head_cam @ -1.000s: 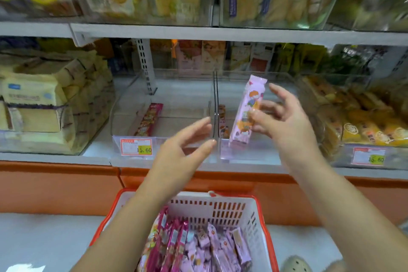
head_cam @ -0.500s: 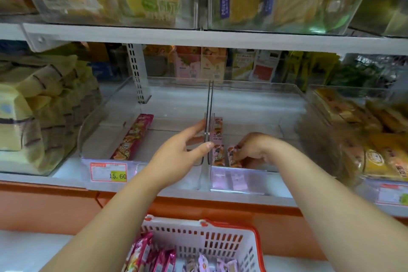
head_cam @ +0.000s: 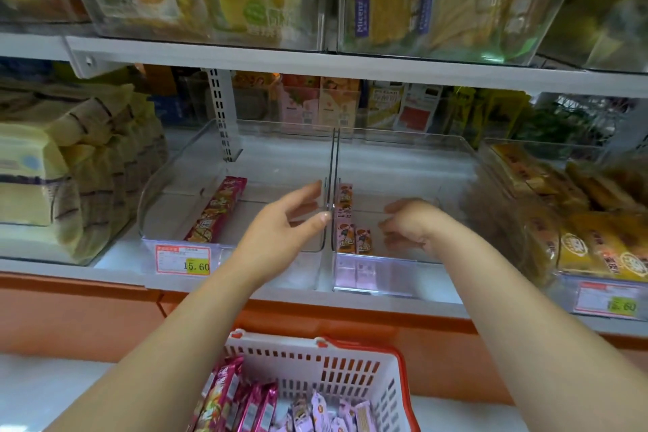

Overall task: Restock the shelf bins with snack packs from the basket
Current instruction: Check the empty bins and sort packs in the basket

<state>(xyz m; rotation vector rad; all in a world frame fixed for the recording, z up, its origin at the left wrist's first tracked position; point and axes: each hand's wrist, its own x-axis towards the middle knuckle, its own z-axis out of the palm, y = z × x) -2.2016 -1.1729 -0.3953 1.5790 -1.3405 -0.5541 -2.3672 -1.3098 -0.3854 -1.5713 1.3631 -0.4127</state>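
Snack packs lay heaped in the basket, red ones on its left side and pink ones on its right. Most had their long axes running away from the person, toward the shelf. The basket sat below the shelf edge and between the two forearms, so the stock lay down and back from both hands.

In the right bin a pink pack lay along the divider, long axis front to back, with a second one just beside it near the front. The right hand hung inside that bin just right of them and apart from them. Its back was up and its fingers were loosely curled, with nothing showing in them.

The left hand reached into the left bin with fingers straight and spread and nothing held. Its thumb tip was at the divider, though whether it touched could not be told. One red pack lay on a slant in that bin, well apart from the hand.

Both bins looked nearly bare, so most of the restocking seemed left to do. The next reach would likely go back down to the basket. The pink heap lay nearer the right arm and the red nearer the left. A pack lifted lengthwise should need little turning, since its axis already matched the bins.
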